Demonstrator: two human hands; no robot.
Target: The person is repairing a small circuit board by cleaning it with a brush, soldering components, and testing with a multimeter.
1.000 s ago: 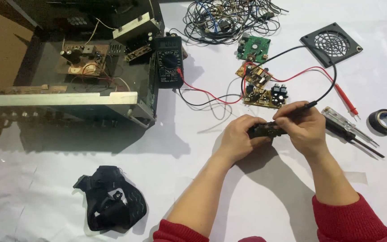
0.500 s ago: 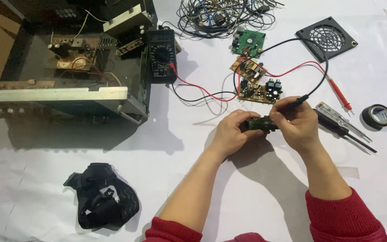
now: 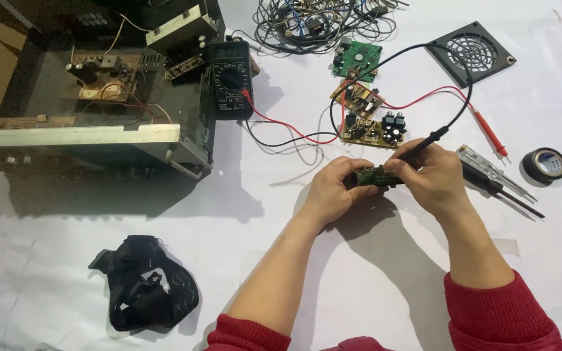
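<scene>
A small green circuit board (image 3: 373,176) is pinched between both hands just above the white sheet. My left hand (image 3: 330,192) grips its left end. My right hand (image 3: 432,179) holds its right end and also a black meter probe (image 3: 424,144), whose tip rests at the board. The probe's black lead runs up in a loop to a black multimeter (image 3: 230,79). The red probe (image 3: 488,133) lies loose on the sheet to the right.
An opened amplifier chassis (image 3: 92,110) fills the upper left. Brown and green circuit boards (image 3: 367,117), a wire tangle (image 3: 320,23), a black fan grille (image 3: 471,53), a screwdriver and pen tool (image 3: 492,179), a tape roll (image 3: 545,164) and a black strap bundle (image 3: 144,286) lie around.
Both hands with the small board and black probe sit slightly higher and closer to the brown boards than a second ago; the camera view has shifted a little. Grips are unchanged.
</scene>
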